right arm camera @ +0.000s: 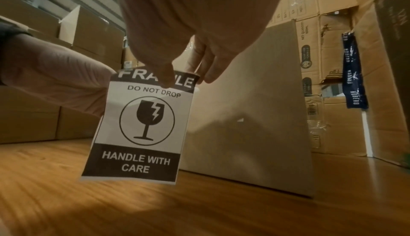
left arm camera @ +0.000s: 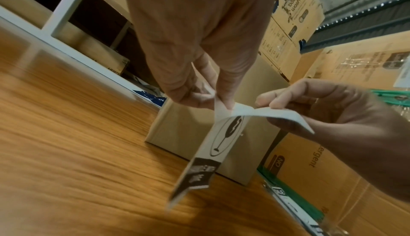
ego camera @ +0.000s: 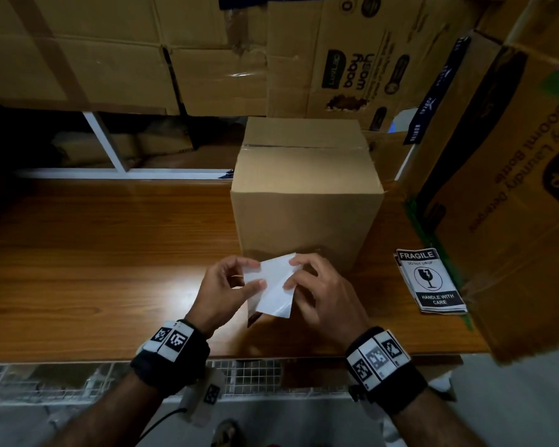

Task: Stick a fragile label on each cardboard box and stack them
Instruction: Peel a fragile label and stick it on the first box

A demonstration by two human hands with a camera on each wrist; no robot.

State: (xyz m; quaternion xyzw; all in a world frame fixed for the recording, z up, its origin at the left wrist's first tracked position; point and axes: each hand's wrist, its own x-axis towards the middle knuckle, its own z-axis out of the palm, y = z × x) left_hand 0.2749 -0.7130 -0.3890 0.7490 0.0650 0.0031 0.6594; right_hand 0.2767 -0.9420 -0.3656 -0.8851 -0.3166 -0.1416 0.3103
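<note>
Brown corrugated board dominates the scene: a plain sealed cardboard box (ego camera: 307, 195) stands upright on a wooden table (ego camera: 94, 253), taped along its top seam, with no label showing on the faces in view. Just in front of it, above the table, both hands hold one fragile label (ego camera: 273, 287).

Head view: only the blank white back of the label is seen. The left hand (ego camera: 223, 285) pinches its left edge between thumb and fingertips; the right hand (ego camera: 320, 291) pinches its upper right part, fingers curled. A stack of spare labels (ego camera: 431, 280) lies on the table to the right of the box, near a large carton (ego camera: 513, 188). Its top sheet reads "FRAGILE / DO NOT DROP / HANDLE WITH CARE" around a cracked-glass symbol.

Left wrist view: the label is bent over at the top, with one layer curling away toward the right hand (left arm camera: 332, 126); whether that is backing paper cannot be told for certain. The print here is blurred.

Right wrist view: the printed face is fully legible, with the same wording and the broken wine glass in a circle. A fingertip covers part of "FRAGILE". The label hangs clear of the box (right arm camera: 248, 117), not touching it.

Other writing: cartons behind carry "baby wash", upside down; the large carton shows "Laundry Detergent"; a dark blue tape strip (right arm camera: 353, 75) repeats "NOBERO".
</note>
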